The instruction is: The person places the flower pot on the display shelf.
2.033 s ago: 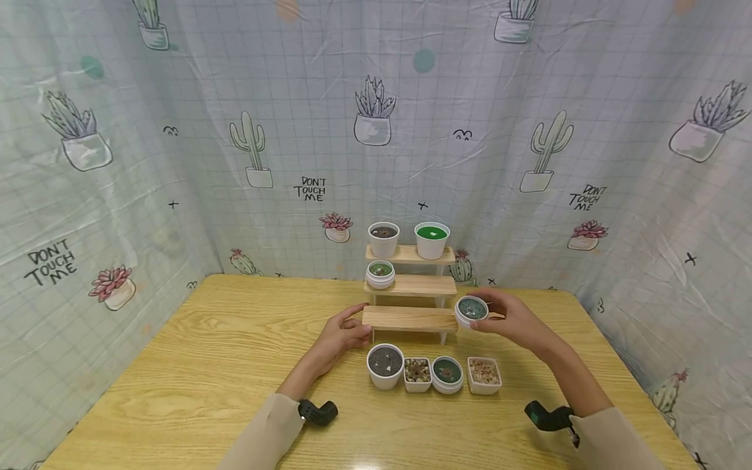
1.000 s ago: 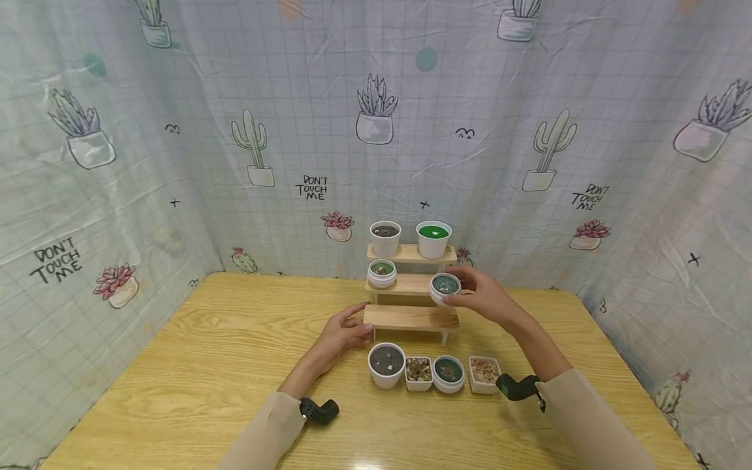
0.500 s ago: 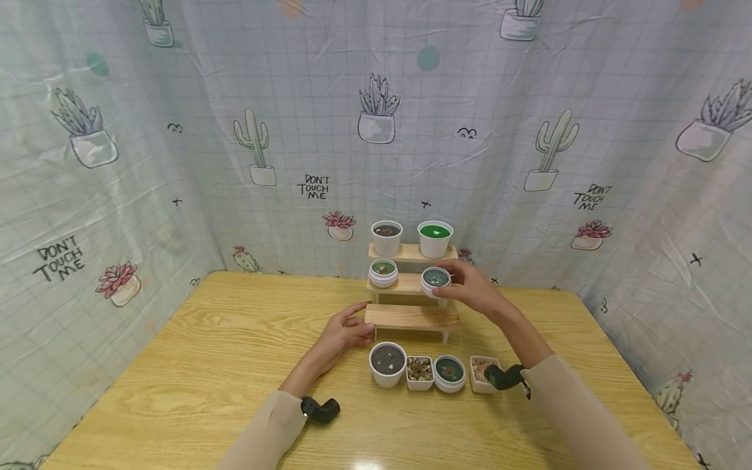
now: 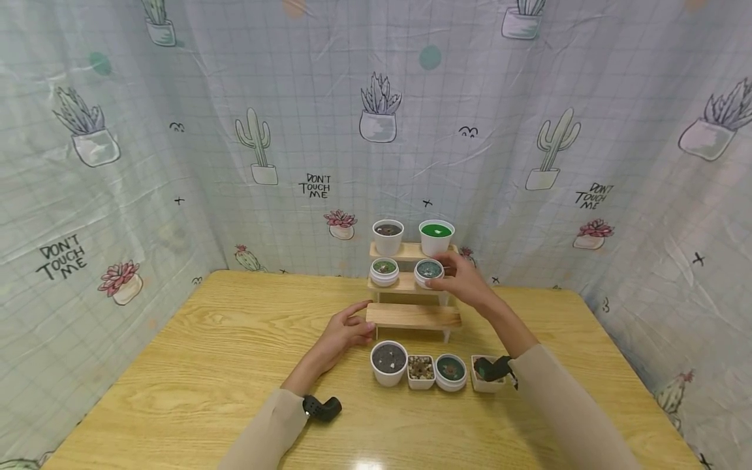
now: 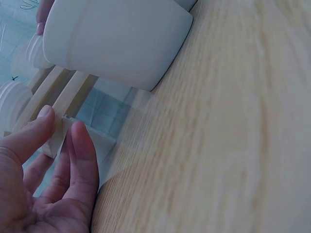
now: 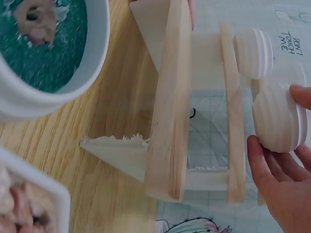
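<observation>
Head view: right hand [image 4: 461,282] has the ribbed white pot with blue-green fill [image 4: 429,271] pinched between thumb and fingers, at the right end of the wooden stand's middle shelf [image 4: 405,283]. Two seconds ago that pot was out past the right end of the bottom shelf [image 4: 414,316]; half a second ago it was a touch lower and further right. Now it's just beside the green-filled pot [image 4: 384,272]. Left hand [image 4: 343,331] hasn't budged, holding the bottom shelf's left end. The wrist camera [image 4: 492,369] now partly covers the square gravel pot [image 4: 486,385].

Left wrist view: thumb and fingers close round the shelf end, with a big white pot [image 5: 116,41] looming nearby.

Right wrist view: thumb and fingers hug the ribbed pot's sides, narrow grip. Can't tell if its base touches the shelf.
</observation>
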`<state>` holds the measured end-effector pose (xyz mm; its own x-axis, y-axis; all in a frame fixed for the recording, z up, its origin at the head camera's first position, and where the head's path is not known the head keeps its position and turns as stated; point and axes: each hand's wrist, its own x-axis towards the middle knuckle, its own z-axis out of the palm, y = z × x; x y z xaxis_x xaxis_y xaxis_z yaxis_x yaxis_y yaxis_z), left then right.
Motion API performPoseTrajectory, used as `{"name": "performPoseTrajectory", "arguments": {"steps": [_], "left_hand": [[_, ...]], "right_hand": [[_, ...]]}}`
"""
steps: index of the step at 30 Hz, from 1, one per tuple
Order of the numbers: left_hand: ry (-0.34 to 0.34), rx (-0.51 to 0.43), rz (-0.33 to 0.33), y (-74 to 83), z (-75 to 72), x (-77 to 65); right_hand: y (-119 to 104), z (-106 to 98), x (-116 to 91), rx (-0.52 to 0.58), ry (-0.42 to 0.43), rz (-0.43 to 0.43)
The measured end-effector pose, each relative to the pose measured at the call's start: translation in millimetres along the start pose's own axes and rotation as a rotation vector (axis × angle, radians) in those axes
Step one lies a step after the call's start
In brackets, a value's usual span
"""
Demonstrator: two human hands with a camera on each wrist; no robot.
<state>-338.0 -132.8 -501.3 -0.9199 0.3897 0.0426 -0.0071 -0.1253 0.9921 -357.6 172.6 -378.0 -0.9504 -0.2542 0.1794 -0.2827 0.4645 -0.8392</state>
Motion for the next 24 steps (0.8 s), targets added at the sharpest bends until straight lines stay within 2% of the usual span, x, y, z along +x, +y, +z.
{"name": "performPoseTrajectory", "arguments": {"steps": [7, 24], "left_hand": [[0.001, 0.005, -0.002, 0.5, 0.0, 0.5], [0.007, -0.002, 0.002, -0.7, -0.9, 0.8]], "right_hand": [[-2, 6, 6, 0.041, 0.003, -0.014], [-6, 19, 11, 0.032, 0.024, -0.016]]}}
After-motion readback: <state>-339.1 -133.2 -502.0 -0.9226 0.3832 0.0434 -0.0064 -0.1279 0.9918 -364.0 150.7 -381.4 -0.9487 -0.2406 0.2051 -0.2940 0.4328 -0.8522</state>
